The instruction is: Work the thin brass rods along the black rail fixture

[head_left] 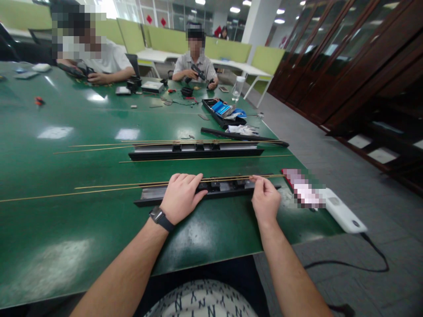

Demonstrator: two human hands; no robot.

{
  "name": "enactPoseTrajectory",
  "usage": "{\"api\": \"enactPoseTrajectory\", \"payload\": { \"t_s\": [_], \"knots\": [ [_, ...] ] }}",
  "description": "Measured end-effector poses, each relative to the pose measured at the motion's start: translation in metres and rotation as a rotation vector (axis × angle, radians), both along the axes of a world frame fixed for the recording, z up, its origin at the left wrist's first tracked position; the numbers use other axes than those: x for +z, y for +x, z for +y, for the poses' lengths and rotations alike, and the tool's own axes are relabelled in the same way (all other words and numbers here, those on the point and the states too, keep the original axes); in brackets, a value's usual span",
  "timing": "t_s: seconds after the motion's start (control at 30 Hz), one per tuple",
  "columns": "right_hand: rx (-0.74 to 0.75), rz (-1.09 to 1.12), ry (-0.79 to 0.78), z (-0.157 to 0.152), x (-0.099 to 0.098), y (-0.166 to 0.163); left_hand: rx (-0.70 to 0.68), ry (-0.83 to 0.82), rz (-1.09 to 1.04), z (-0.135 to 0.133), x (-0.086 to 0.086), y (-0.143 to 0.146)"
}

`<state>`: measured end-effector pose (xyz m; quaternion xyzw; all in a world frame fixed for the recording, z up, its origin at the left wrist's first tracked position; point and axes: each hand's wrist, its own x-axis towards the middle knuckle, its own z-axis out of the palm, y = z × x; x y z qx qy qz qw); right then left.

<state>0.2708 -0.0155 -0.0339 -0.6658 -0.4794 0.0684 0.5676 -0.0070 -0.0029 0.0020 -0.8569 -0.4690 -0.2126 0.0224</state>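
A black metal rail (pixel 153 193) with a silvery inner channel lies before me on the green table. My left hand (pixel 181 196), wearing a watch, rests across it, fingers over the far side and thumb on the near side. Small black blocks (pixel 215 185) sit in the channel between my hands. Long thin brass rods (pixel 109 185) run along the rail and pass under my left fingers. At the rail's right end, my right hand (pixel 266 198) is closed in a pinch on a brass rod; the exact contact is partly hidden by the fingers.
Beyond lies a second black rail (pixel 198 154) with more rods. Farther back are a black tube (pixel 244 136), white gloves (pixel 243 130) and a black tray (pixel 214 115). At right, a red-edged phone (pixel 302 188) touches a white corded device (pixel 343 211). Two people work across the table.
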Motion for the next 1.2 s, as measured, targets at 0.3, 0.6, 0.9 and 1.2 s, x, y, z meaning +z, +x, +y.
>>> {"api": "enactPoseTrajectory", "payload": {
  "t_s": [0.3,0.6,0.9,1.2],
  "knots": [
    [0.099,-0.051,-0.019,-0.0029,-0.0002,-0.0044,-0.005,-0.002,-0.002,0.0006,0.0007,0.0001],
    [-0.020,0.012,-0.002,0.0015,-0.0025,0.0030,0.002,-0.002,0.004,-0.0001,0.0014,0.0003],
    [0.113,0.010,-0.006,-0.0019,-0.0004,-0.0043,0.003,0.007,0.002,0.0006,0.0003,0.0007],
    [-0.026,-0.006,0.003,0.0014,-0.0034,0.0036,0.000,-0.004,-0.008,0.0000,0.0013,0.0005]
  ]
}}
